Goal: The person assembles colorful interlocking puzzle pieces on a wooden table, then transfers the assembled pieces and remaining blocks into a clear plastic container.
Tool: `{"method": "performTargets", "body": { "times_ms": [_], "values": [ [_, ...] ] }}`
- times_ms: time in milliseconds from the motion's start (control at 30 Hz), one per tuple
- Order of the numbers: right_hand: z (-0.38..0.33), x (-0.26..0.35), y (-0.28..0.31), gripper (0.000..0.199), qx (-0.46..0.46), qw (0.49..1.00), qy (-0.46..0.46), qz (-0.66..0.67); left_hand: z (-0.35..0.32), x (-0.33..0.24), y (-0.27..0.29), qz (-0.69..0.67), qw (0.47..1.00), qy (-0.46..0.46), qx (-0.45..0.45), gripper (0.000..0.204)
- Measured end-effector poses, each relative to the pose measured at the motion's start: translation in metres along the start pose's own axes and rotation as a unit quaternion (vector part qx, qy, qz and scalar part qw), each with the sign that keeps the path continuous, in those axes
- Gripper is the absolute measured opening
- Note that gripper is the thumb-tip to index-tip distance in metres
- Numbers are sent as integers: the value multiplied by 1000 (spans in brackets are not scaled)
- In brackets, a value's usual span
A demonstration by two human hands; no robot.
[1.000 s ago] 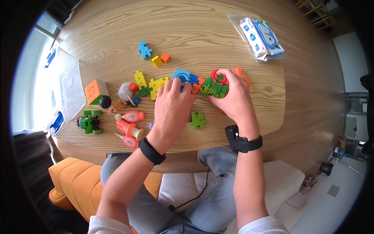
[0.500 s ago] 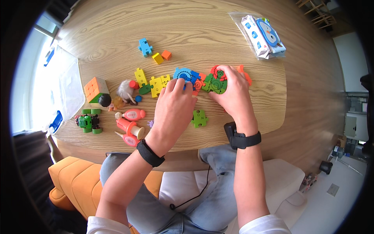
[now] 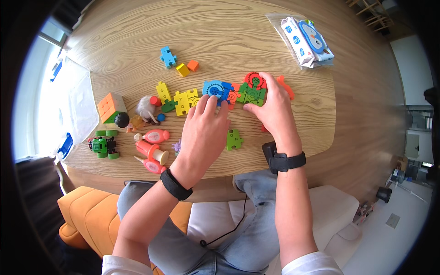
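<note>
A row of joined puzzle pieces lies across the middle of the table. From left to right it has yellow pieces (image 3: pixel 182 103), blue pieces with a gear wheel (image 3: pixel 213 88), a red-orange piece (image 3: pixel 233 95) and a green puzzle piece (image 3: pixel 250 95) topped by a red gear (image 3: pixel 253 77). My left hand (image 3: pixel 205 130) rests its outstretched fingers on the near edge of the blue pieces. Gripped between thumb and fingers of my right hand (image 3: pixel 274 109) is the green piece, at its right side. My palm hides part of that end.
Left of the hands lie a cube puzzle (image 3: pixel 112 108), a green toy truck (image 3: pixel 103 145), pink toy bottles and a syringe (image 3: pixel 149 148). A light green piece (image 3: pixel 234 140) lies between my forearms. Farther off are a light blue piece (image 3: pixel 168 57), small blocks (image 3: pixel 183 69) and a wipes pack (image 3: pixel 307 42).
My right hand has shifted the green piece and red gear slightly away from me. My left fingers have slid back a little toward the near edge of the blue pieces.
</note>
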State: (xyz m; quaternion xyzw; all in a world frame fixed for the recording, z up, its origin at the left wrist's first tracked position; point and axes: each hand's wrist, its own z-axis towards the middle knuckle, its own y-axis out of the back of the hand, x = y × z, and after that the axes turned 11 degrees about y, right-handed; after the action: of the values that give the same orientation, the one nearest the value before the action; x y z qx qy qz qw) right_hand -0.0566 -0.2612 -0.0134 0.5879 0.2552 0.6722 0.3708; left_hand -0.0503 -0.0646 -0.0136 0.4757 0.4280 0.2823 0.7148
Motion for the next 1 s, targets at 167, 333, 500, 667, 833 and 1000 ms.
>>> {"method": "performTargets", "body": {
  "times_ms": [167, 333, 500, 667, 833, 1000],
  "values": [
    [3, -6, 9, 76, -43, 999, -17, 24, 0, -4, 6, -17, 997, 34, 70, 42],
    [4, -11, 37, 47, -88, 994, -61, 4, -2, -1, 7, -23, 996, 34, 75, 46],
    [-2, -39, 37, 39, -81, 991, -77, -75, 0, 0, 8, -48, 994, 39, 87, 46],
    [-1, -35, 35, 38, -39, 989, -130, -61, 0, 2, 9, -56, 994, 31, 90, 44],
    [-1, -38, 33, 36, -35, 990, -127, -47, 0, 5, 8, -71, 993, 29, 91, 40],
    [4, -28, 33, 38, -70, 992, -102, 36, 5, 6, 15, -78, 990, 35, 114, 37]
  ]
}}
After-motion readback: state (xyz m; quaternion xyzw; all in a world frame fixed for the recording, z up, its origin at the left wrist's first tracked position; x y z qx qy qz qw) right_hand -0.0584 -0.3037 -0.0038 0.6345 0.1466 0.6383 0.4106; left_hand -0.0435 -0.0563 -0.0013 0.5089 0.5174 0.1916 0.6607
